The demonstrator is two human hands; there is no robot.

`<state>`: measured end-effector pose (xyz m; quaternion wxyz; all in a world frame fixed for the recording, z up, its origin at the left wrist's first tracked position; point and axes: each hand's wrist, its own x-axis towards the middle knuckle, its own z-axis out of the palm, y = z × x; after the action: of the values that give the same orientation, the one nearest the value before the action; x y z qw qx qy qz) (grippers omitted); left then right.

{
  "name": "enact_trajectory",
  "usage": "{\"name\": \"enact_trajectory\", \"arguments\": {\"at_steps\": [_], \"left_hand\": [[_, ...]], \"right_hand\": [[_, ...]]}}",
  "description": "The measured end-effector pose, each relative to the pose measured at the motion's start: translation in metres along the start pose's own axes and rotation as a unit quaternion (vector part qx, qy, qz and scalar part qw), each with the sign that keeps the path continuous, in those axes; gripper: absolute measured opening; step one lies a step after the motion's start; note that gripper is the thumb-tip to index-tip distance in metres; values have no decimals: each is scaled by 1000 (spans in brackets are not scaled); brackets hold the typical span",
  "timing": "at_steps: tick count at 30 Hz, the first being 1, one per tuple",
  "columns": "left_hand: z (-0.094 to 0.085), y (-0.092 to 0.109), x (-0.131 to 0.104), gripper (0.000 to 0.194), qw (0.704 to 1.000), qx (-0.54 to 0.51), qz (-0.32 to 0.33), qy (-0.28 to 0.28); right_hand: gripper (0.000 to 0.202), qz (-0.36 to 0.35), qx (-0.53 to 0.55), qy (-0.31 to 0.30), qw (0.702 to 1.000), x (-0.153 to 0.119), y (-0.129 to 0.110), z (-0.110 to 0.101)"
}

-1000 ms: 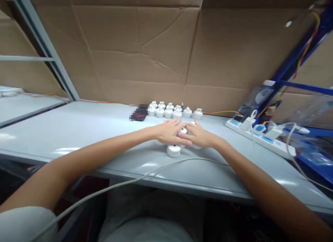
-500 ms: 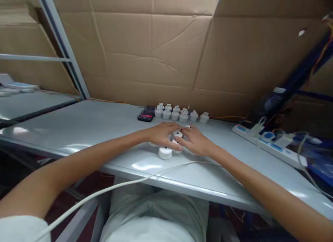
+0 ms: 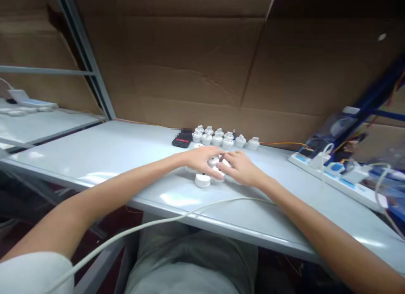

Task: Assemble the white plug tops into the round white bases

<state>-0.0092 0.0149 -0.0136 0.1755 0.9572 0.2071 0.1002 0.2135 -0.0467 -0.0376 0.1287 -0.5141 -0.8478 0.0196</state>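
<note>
Several round white pieces lie in a cluster on the pale table, and both hands are over them. My left hand [image 3: 202,159] spans the left side of the cluster, thumb apart from the fingers. From the right, my right hand [image 3: 238,167] reaches over other pieces, with its thumb and fingers spread. The fingertips of the two hands nearly meet around a white piece [image 3: 213,161]. One white piece [image 3: 203,180] sits at the near side of the cluster, below my left hand. The hands hide some of the pieces.
Behind the hands stand rows of white capped pieces [image 3: 217,140] beside a black phone [image 3: 182,140]. A power strip [image 3: 338,182] with plugs lies at the right. A white cable [image 3: 177,218] crosses the table's front edge. Cardboard [image 3: 190,66] rises behind.
The view has shifted slightly, so the table items appear a little further right. Both hands remain over the cluster, with the fingers of my right hand slightly more bent.
</note>
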Motion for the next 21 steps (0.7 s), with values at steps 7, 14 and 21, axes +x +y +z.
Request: {"name": "enact_trajectory", "arguments": {"at_steps": [7,14,21], "left_hand": [[-9,-1,-14,82,998,16,-58,27],[-23,1,-24,94,992,55,-113,-15],[-29,-1,-31,114,982,88,-162,-34]], "right_hand": [[50,5,64,25,998,-10,3,1],[50,40,56,43,997,-12,1,-1],[63,29,102,13,994,-14,-6,-4]]}}
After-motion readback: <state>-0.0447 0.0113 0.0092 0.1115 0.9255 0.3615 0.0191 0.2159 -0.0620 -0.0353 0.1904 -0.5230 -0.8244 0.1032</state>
